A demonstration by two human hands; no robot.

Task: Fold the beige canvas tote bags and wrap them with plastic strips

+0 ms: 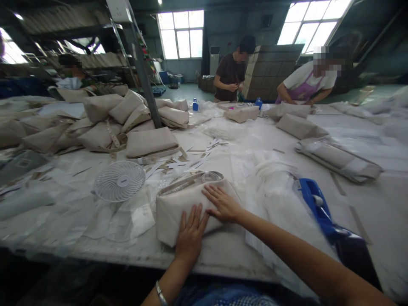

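Note:
A beige bag (168, 212) lies on the white table (229, 259) in front of me, its opening facing away and clear plastic showing at the top. My left hand (191, 231) rests flat on the bag's lower middle with the fingers spread. Across the upper right part of the same bag lies my right hand (223, 204), palm down, fingers apart. The two hands nearly touch at the fingertips. Neither hand grips anything.
Left of the bag is a white round fan (120, 181). Clear plastic bags (270, 199) and a blue tape dispenser (315, 204) lie to the right. Beige bags (105, 110) are piled at back left, near a metal post (146, 72). Several people stand beyond the table.

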